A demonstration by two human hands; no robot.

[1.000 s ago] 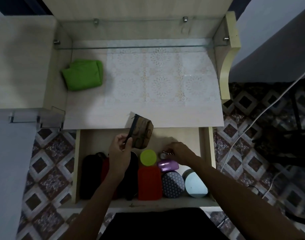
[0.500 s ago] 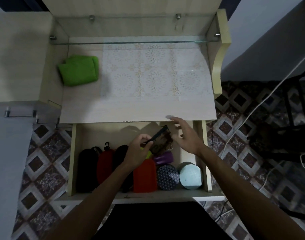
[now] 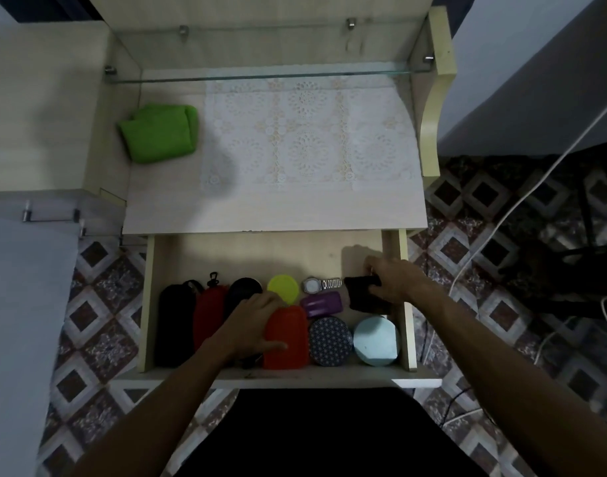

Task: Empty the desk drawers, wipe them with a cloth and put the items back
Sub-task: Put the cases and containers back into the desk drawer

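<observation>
We see the drawer (image 3: 393, 242) pulled out below the desk top (image 3: 274, 211), with its contents lined up along the near half. Our right hand (image 3: 395, 282) is at the drawer's right side, fingers curled down over a small dark pouch (image 3: 362, 294) and gripping it by its right end; the pouch lies just beside the right wall, far of the pale blue round tin (image 3: 376, 340). Our left hand (image 3: 252, 325) lies with fingers relaxed and nearly straight, spread across the top of the red case (image 3: 288, 342) and the black case (image 3: 241, 292) to its left; it touches them but closes on nothing.

Left of these, a dark red pouch (image 3: 209, 313) and a black pouch (image 3: 174, 325) stand side by side against the drawer's left wall. Far of the red case sits a yellow-green round lid (image 3: 283, 289). Right of it lies a wristwatch (image 3: 321, 284) with a metal band, and just near that a purple case (image 3: 322, 303). A patterned round tin (image 3: 329, 340) sits between the red case and the pale blue tin.

On the desk top, the folded green cloth (image 3: 159, 132) rests at the far left, beside a lace mat (image 3: 305, 136).
</observation>
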